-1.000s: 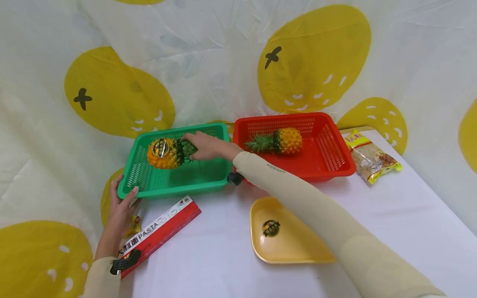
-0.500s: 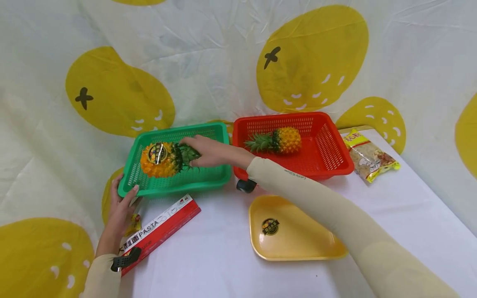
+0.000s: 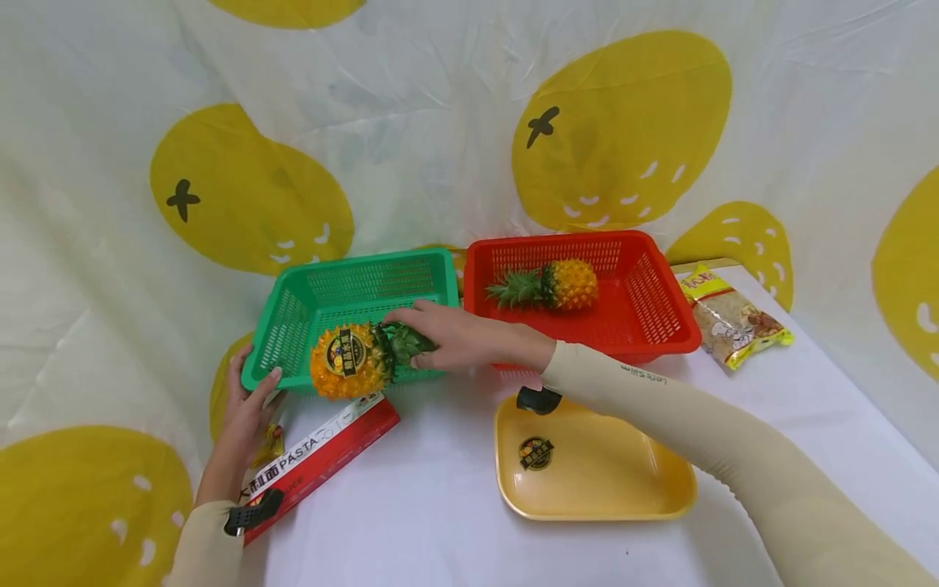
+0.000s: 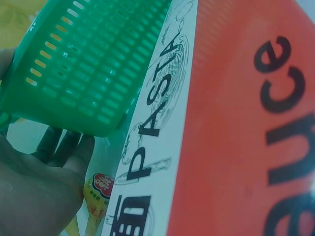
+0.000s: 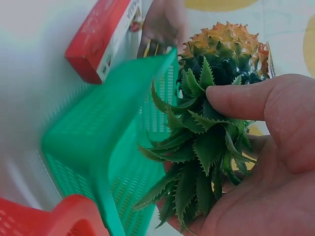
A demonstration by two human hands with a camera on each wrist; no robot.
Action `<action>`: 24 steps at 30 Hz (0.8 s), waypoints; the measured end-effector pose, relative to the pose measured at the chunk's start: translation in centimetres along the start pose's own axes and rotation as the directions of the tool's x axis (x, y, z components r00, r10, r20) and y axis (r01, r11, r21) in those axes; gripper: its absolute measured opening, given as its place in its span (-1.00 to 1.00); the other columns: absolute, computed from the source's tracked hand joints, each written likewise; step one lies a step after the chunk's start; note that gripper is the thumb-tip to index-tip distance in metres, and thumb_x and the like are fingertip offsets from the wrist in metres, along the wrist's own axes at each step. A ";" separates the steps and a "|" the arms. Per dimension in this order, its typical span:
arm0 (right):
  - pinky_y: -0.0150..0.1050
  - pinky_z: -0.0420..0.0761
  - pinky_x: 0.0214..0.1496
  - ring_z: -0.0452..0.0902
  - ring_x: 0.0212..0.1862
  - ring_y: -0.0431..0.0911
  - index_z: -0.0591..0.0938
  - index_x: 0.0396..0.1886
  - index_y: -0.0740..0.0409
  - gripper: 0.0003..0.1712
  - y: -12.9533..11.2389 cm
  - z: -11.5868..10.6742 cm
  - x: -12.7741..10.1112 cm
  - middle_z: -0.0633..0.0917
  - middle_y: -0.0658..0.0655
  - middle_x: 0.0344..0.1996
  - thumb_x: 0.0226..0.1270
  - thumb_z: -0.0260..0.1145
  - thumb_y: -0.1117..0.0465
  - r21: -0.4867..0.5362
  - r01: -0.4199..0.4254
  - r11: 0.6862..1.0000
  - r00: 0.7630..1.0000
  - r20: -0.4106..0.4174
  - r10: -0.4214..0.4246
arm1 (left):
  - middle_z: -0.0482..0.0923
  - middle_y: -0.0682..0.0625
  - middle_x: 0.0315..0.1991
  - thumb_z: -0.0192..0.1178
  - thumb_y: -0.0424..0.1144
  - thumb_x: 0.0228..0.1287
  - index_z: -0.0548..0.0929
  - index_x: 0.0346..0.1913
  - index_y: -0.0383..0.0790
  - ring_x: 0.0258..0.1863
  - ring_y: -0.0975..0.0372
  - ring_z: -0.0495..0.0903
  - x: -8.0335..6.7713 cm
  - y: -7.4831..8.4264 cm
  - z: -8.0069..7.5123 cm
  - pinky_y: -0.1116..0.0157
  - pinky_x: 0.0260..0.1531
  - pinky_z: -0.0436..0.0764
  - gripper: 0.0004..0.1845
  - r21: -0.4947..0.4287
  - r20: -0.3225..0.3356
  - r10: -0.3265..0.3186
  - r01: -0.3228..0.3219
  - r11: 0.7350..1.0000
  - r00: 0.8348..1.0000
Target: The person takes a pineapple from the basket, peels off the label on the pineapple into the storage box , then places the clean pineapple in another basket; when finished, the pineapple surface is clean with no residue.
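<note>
My right hand [image 3: 473, 336] grips a pineapple [image 3: 343, 363] by its leafy crown; the orange body, with a black round label, points left. It hangs over the front rim of the green basket [image 3: 374, 281]. In the right wrist view the thumb presses on the green leaves [image 5: 211, 140], with the other fingers partly hidden behind them. At the basket's front left corner my left hand [image 3: 245, 420] holds the rim, thumb on top and fingers outside. Below that corner, the left wrist view shows the basket wall [image 4: 78, 98] above my palm [image 4: 39, 191].
A second pineapple [image 3: 574, 284] lies in the red basket [image 3: 660, 338] to the right. In front are a red pasta box [image 3: 345, 444] and a yellow tray [image 3: 601, 481]. A plastic food packet [image 3: 737, 318] lies far right, and a small yellow packet [image 3: 273, 443] beside the pasta box.
My right hand has lifted the pineapple from inside the green basket and brought it toward me and slightly right, over the front rim. My left hand keeps its hold on the corner.
</note>
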State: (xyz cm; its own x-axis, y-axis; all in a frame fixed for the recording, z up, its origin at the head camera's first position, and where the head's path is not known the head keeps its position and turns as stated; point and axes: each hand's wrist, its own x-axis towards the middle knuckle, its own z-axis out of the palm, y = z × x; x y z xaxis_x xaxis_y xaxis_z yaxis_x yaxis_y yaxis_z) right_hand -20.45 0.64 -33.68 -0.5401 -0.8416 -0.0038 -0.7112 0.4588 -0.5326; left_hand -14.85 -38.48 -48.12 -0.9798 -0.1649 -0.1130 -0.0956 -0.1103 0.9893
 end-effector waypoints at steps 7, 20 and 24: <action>-0.14 0.51 0.33 0.40 0.27 -0.03 0.32 0.61 0.07 -0.25 -0.9 0.7 -1.7 0.46 0.15 0.33 0.55 0.38 0.16 0.068 0.007 0.998 1.000 0.019 -0.008 | -0.02 -0.05 0.58 0.16 -0.16 0.65 -0.05 0.66 0.45 0.43 0.07 0.18 -0.1 0.2 0.2 -0.07 0.50 0.10 -0.20 0.000 0.003 0.000 0.000 1.000 1.000; -0.14 0.56 0.26 0.44 0.22 -0.02 0.33 0.61 0.07 -0.26 -1.2 2.4 -3.7 0.49 0.12 0.23 0.54 0.37 0.17 0.131 0.016 0.991 0.999 0.044 -0.022 | -0.03 -0.06 0.56 0.19 -0.16 0.63 -0.03 0.67 0.41 0.45 -0.02 0.14 0.0 -0.2 0.0 -0.06 0.44 0.16 -0.18 0.008 0.015 0.021 -0.021 1.000 1.000; -0.13 0.55 0.25 0.45 0.17 -0.04 0.34 0.60 0.08 -0.27 -1.3 2.9 -4.1 0.49 0.13 0.22 0.54 0.38 0.17 0.124 0.012 0.992 0.998 0.057 -0.019 | -0.03 -0.05 0.57 0.16 -0.18 0.65 -0.05 0.68 0.40 0.46 0.01 0.14 0.0 0.0 0.1 -0.07 0.47 0.13 -0.19 0.004 0.013 0.021 -0.021 1.000 1.000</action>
State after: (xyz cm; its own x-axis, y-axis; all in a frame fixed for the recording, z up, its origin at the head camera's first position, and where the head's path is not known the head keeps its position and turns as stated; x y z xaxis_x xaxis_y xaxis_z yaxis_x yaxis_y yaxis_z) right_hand -16.00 2.66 -35.40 -0.4999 -0.8651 -0.0416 -0.6564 0.4098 -0.6334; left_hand -14.87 -38.39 -48.15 -0.9838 -0.1548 -0.0907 -0.0752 -0.1031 0.9918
